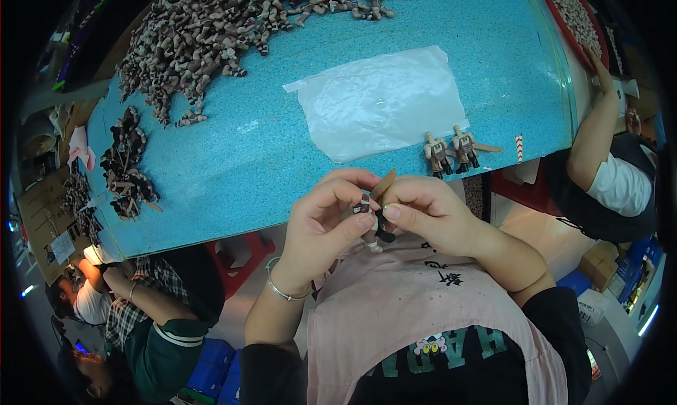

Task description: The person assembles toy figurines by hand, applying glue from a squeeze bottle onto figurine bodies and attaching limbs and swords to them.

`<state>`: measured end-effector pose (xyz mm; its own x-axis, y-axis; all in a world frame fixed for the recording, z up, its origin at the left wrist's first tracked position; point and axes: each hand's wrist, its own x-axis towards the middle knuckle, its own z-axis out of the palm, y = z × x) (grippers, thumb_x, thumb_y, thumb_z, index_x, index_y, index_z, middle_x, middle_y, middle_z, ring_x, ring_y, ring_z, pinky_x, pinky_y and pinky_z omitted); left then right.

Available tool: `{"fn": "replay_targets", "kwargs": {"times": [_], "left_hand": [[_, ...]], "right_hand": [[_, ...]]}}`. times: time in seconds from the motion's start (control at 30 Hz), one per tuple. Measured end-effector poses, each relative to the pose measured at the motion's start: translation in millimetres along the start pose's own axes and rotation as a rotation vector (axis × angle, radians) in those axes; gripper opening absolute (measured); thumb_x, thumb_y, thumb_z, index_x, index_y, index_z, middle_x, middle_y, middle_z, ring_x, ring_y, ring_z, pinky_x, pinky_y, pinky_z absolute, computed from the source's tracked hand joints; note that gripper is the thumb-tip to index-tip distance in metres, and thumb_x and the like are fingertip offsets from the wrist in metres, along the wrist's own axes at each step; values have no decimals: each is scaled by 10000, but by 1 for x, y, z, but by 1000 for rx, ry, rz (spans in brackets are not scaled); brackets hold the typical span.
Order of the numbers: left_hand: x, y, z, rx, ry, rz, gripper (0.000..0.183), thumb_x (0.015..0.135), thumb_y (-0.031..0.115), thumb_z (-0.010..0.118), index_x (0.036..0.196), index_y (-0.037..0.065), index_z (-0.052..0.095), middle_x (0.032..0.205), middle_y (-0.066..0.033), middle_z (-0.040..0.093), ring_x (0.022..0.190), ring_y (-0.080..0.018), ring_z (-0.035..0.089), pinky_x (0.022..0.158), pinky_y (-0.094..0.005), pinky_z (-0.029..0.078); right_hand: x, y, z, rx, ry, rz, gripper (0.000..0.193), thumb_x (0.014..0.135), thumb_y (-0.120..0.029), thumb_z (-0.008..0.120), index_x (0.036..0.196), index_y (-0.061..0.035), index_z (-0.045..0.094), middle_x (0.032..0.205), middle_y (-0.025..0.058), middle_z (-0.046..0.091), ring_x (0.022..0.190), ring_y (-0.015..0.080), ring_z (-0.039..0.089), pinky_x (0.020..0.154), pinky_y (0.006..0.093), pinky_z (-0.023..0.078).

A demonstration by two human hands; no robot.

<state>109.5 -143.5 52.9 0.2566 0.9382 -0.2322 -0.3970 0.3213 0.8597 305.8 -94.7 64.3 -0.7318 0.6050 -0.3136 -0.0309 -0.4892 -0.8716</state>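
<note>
Just off the table's near edge, both hands are closed around one small figurine (pixel 362 204) with maroon, white and black parts. My left hand (pixel 321 218) pinches its maroon-and-white part between thumb and fingers. Opposite it, my right hand (pixel 431 211) grips the black part and a flat brown piece (pixel 383 184) that sticks up between the hands. Fingers hide much of the figurine. Two similar figurines, one nearer the left (pixel 437 155) and one beside it (pixel 465 149), lie on the blue table (pixel 240 172) beyond my right hand; a brown strip juts from the second.
A large heap of figurine parts (pixel 204 41) covers the far left. Darker pieces (pixel 125 168) cluster at the left edge. A clear plastic sheet (pixel 381 101) lies mid-table, a red-and-white striped strip (pixel 520 149) to its right. Co-workers sit left and right; a red basin (pixel 591 25) stands far right.
</note>
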Motion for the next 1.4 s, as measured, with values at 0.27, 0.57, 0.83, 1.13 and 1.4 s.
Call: {"fn": "replay_targets", "kwargs": {"times": [0.27,0.57,0.83,1.13,1.4], "left_hand": [[2,-8,25,-49,298,284,350,786,-12,698,1099,13,544,1233,-127,490,1106,-185,501,961,-333,396],[-6,-3,3,33,9,65,468,771,276,744,1125,15,584,1337,-161,402,1321,-285,347,1052,-404,318],[-5,-9,3,141,24,219,416,729,190,769,1069,14,605,1244,-144,503,1301,-319,370,1066,-446,297],[-4,-6,4,165,60,244,390,745,203,764,1043,9,604,1174,-125,552,1241,-313,425,1056,-447,304],[-11,-8,-11,147,189,229,350,757,205,752,1027,23,622,1200,-128,538,1284,-309,393,1051,-429,315]], "right_hand": [[8,5,9,-324,130,-278,301,786,-47,682,1002,-35,473,977,86,498,860,198,521,764,301,440],[1,-4,16,-292,197,-323,485,781,-16,658,1234,-29,486,1125,117,537,987,249,558,849,324,454],[8,-9,12,-500,102,-440,452,789,12,621,1230,-35,538,1061,139,555,931,276,554,815,342,462],[10,-6,12,-486,107,-417,430,782,14,644,1203,-37,571,1045,129,560,939,269,558,812,337,470],[49,-36,-42,-683,278,-346,253,831,-8,588,1079,-49,622,1060,83,591,882,163,560,761,301,464]]}}
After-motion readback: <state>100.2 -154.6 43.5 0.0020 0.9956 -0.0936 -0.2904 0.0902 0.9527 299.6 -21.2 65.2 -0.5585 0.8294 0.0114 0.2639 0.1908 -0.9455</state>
